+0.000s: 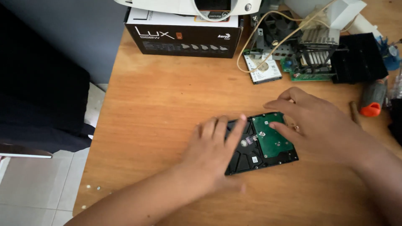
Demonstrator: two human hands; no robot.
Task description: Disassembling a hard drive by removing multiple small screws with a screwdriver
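At the centre of the frame a hard drive (261,144) lies flat on the wooden table (159,100), its underside up, showing a green circuit board (272,136) set into the black casing. The left hand (213,152) rests palm down on the drive's left part, fingers spread slightly apart and stretched across the black casing, the forefinger reaching toward the middle of the drive. The right hand (318,123) comes in from the right of the frame and lies over the drive's right edge, fingers loosely apart, a fingertip pressing on the green board; neither hand is clamped around anything. Along the top of the frame, well apart from the hands, stand a dark cardboard box (184,35), a second, smaller drive (263,69) with a white label, a pale cable (251,39) looping over it, a green board with a metal heatsink (314,62) and a black ribbed block (360,58). At the right edge lies a screwdriver (372,100) with an orange and grey handle.
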